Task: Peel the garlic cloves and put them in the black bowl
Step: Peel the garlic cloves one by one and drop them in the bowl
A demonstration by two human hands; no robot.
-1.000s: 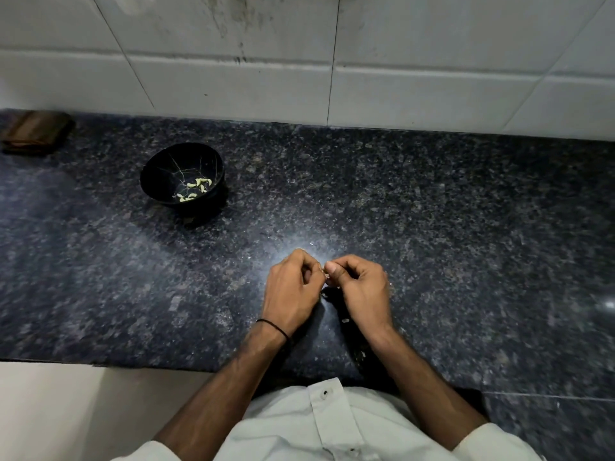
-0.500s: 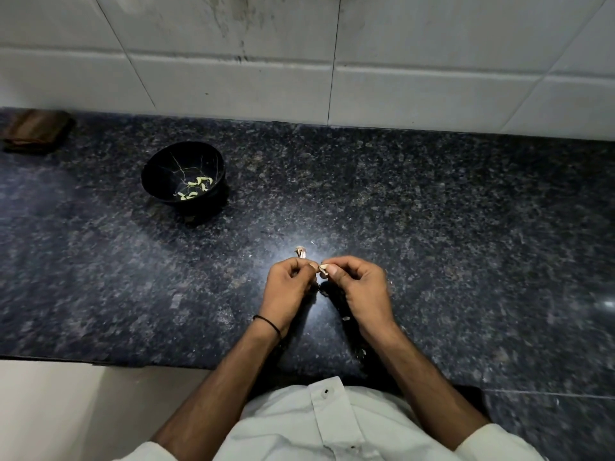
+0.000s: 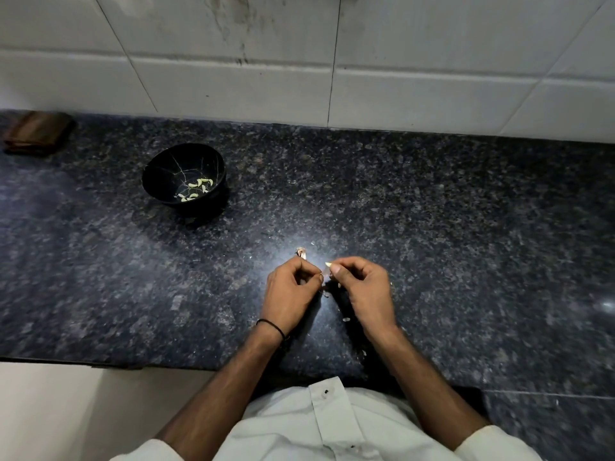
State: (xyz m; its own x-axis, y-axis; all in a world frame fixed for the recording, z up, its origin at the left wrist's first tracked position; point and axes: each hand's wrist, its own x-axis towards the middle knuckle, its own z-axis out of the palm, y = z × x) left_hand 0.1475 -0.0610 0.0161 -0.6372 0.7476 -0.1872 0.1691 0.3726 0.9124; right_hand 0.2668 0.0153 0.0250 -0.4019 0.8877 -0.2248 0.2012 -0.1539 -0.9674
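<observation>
left hand (image 3: 291, 296) fingers pinch a papery garlic piece (image 3: 301, 252), right hand (image 3: 367, 291) fingers pinch a pale clove (image 3: 328, 264).

left hand (image 3: 289, 294) with garlic skin (image 3: 301, 252), parted from right hand (image 3: 366, 291), garlic clove (image 3: 328, 264) bared

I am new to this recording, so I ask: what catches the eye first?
At the middle of the granite counter, the right hand pinches a garlic clove and the left hand holds a brownish garlic scrap. Back left stands the black bowl with peeled cloves.
</observation>
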